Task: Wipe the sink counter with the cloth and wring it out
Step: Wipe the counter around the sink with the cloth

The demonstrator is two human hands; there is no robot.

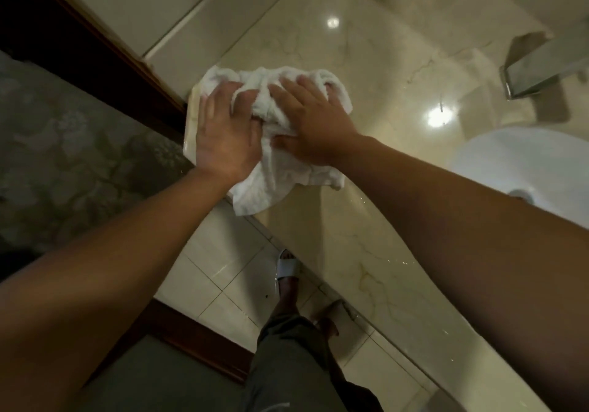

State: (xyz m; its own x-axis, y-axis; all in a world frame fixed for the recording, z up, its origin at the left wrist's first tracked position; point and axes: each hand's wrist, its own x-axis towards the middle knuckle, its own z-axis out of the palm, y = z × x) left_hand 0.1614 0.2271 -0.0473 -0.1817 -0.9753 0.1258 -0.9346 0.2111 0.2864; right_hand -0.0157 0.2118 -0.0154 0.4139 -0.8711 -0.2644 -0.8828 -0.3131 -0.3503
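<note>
A crumpled white cloth (280, 169) lies on the left end of the beige marble sink counter (376, 70), one corner hanging over the front edge. My left hand (223, 134) presses on the cloth's left side, its fingers sunk into the folds. My right hand (315, 121) lies on the cloth's right side with fingers spread, fingertips hidden in the fabric. The white sink basin (522, 169) sits at the right.
A chrome faucet (541, 74) juts in at the upper right above the basin. Dark wooden door trim (105, 48) borders the counter's left end. Below are a tiled floor (223, 271) and my legs, one foot in a white sandal (287, 265).
</note>
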